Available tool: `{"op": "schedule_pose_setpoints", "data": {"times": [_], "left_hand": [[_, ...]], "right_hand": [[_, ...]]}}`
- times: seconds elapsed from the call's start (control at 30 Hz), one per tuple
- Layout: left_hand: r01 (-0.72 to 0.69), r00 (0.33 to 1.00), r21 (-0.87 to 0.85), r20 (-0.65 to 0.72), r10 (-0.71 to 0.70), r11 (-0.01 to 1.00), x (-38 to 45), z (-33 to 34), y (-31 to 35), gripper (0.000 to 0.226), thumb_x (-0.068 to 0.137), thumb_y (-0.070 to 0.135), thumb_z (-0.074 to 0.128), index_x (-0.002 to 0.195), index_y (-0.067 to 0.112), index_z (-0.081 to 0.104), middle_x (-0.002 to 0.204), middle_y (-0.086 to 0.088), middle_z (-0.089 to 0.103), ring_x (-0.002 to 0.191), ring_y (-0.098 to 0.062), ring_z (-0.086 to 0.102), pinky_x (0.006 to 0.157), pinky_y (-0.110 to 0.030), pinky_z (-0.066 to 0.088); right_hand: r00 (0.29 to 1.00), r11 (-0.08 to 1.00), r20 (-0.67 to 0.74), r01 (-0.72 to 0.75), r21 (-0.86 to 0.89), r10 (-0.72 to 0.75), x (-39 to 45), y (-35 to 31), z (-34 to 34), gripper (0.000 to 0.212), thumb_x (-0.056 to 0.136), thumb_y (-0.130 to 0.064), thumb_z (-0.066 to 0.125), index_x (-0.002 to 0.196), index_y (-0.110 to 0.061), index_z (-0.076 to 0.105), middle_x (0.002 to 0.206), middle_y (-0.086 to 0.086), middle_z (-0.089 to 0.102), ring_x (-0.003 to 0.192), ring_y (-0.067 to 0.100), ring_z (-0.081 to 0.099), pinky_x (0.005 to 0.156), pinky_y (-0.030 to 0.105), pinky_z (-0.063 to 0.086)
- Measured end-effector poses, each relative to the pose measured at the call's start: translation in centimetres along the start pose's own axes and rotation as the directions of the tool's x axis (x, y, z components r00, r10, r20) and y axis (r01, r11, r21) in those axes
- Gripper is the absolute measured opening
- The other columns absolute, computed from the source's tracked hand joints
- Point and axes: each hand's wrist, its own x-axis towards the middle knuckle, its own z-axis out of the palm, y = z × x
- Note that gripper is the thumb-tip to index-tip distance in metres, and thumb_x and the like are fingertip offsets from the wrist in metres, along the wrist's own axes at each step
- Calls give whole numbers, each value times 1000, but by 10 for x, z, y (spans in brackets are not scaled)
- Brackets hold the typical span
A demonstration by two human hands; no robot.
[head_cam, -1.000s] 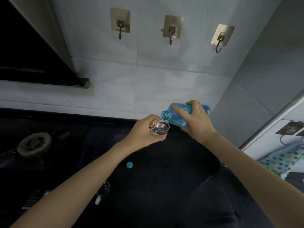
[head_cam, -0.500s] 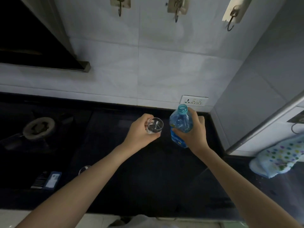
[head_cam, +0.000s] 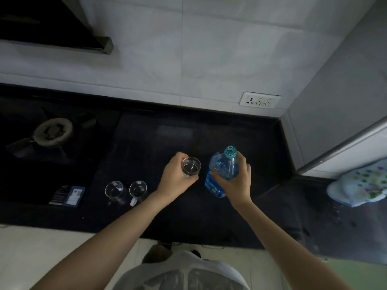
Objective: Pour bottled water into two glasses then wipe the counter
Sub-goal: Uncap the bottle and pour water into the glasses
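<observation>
A single wide-angle camera, worn on the person's head, looked steeply down and forward over a dark kitchen counter [head_cam: 209,222]. Both forearms reached up from the bottom edge toward mid-frame, the hands close beneath the lens. The tiled back wall [head_cam: 188,59] filled the top of the view, a gas burner [head_cam: 53,131] lay at far left and a spotted cloth [head_cam: 360,185] at the right edge. Straight lines bowed toward the corners. No second view was available.

Both forearms are bare; a pale, translucent-looking white garment [head_cam: 184,273] covers the person's torch-lit chest below.
</observation>
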Motion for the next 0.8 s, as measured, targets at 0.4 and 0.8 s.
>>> {"op": "schedule_pose_setpoints", "data": {"times": [0.4,0.8], "left_hand": [[84,996,88,5,-85,993,-24,31,-42,49,62,13,83,90,19,44,91,3,50,78,-5,52,61,-12,36],[195,981,119,-6,-195,974,-35,51,-66,53,61,14,84,87,24,39,92,5,45,78,-2,47,60,-11,36]], "right_hand": [[998,1000,55,19,12,-19,-17,17,16,88,62,-26,88,123,-58,35,116,-35,37,112,-11,42,82,-2,39],[987,993,119,-112,40,107,-15,23,13,85,63,-22,91,125,-37,35,123,-10,54,113,4,56,87,22,53]]}}
